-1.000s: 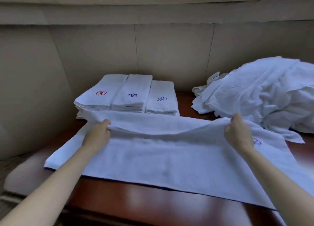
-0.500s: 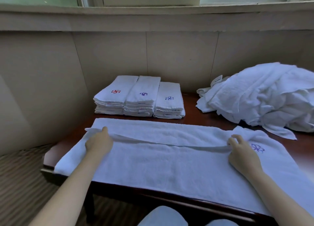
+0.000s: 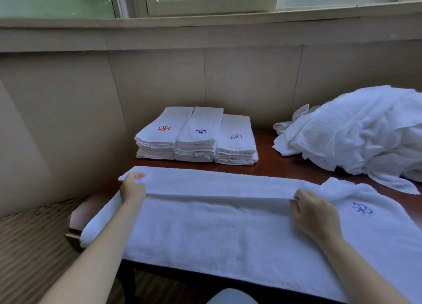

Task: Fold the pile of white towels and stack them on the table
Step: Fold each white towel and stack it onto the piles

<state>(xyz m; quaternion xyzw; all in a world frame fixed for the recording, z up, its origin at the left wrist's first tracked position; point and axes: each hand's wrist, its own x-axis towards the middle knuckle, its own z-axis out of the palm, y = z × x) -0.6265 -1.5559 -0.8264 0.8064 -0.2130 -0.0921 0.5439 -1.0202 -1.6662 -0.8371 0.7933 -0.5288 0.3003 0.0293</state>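
Note:
A long white towel (image 3: 219, 230) lies spread across the front of the dark wooden table (image 3: 265, 164), with a purple emblem near its right end. Its far edge is folded over toward me, forming a long crease. My left hand (image 3: 132, 189) grips that folded edge at the left end. My right hand (image 3: 315, 214) pinches the same edge further right. At the back stand three stacks of folded white towels (image 3: 196, 137), side by side. A heap of unfolded white towels (image 3: 356, 132) is piled at the right rear.
A beige panelled wall runs close behind the table, with a window sill above. The table's left corner (image 3: 73, 235) sits near striped flooring. The towel overhangs the front and left edges. My knee shows at the bottom.
Both hands have drawn the towel's far edge toward me and laid it flatter, so the fold now sits lower. The view has tilted up and back, showing the window.

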